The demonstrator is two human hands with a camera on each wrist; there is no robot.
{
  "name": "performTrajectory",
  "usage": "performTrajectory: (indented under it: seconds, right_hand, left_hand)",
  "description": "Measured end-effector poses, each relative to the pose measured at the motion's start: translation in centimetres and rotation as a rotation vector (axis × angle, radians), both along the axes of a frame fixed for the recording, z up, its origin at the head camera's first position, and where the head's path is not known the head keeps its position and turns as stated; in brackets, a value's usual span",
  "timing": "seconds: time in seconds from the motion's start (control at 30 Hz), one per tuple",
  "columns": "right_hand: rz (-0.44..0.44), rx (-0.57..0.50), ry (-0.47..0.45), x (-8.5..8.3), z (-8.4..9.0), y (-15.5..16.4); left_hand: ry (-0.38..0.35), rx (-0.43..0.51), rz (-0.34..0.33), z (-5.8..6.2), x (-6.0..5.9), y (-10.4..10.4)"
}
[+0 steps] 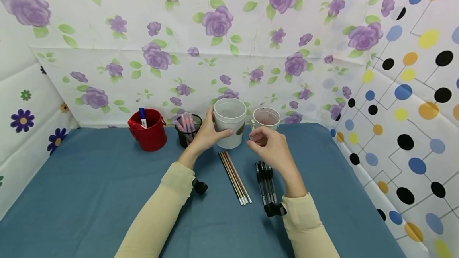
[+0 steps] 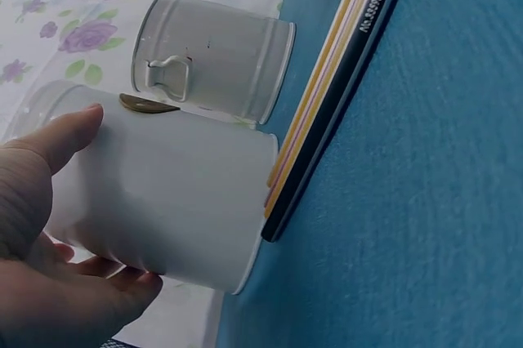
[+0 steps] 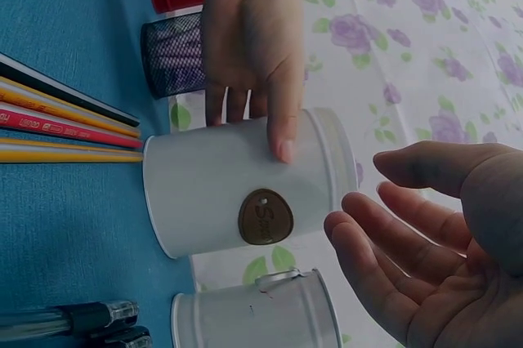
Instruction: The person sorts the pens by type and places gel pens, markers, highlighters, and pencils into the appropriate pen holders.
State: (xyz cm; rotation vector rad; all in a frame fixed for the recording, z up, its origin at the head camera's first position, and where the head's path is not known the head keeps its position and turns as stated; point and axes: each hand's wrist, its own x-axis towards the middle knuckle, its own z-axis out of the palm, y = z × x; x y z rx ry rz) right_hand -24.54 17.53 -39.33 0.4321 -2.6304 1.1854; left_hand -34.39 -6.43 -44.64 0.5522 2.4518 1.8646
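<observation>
At the blue table's point(image 1: 107, 198) twelve o'clock I see the large white cup point(image 1: 229, 124), the left hand point(image 1: 205, 135) curled around its nine-o'clock side, thumb across the front. At the cup's four o'clock hovers the right hand point(image 1: 275, 148), loosely bent fingers apart from the thumb.

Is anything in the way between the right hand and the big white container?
Nothing visible stands between the right hand and the big white container; the left hand holds it from the left.

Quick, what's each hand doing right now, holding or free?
Left hand: holding the larger white cup, thumb and fingers around its side.
Right hand: open, holding nothing.
</observation>
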Motion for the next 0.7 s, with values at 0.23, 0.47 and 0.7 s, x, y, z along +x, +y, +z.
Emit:
performTrajectory:
  seconds: [0.23,0.47,0.7]
  right_hand:
    - [0.002,0.003,-0.007,0.01,0.11,-0.05]
    - [0.010,0.017,-0.023,0.00,-0.05,-0.11]
    - [0.025,0.028,-0.064,0.00,-0.32,-0.56]
  left_hand:
    - [-0.004,0.056,-0.019,-0.34,-0.39,0.30]
    - [-0.013,0.082,-0.030,-0.31,-0.49,0.62]
    - [-0.019,0.092,-0.023,-0.43,-0.51,0.53]
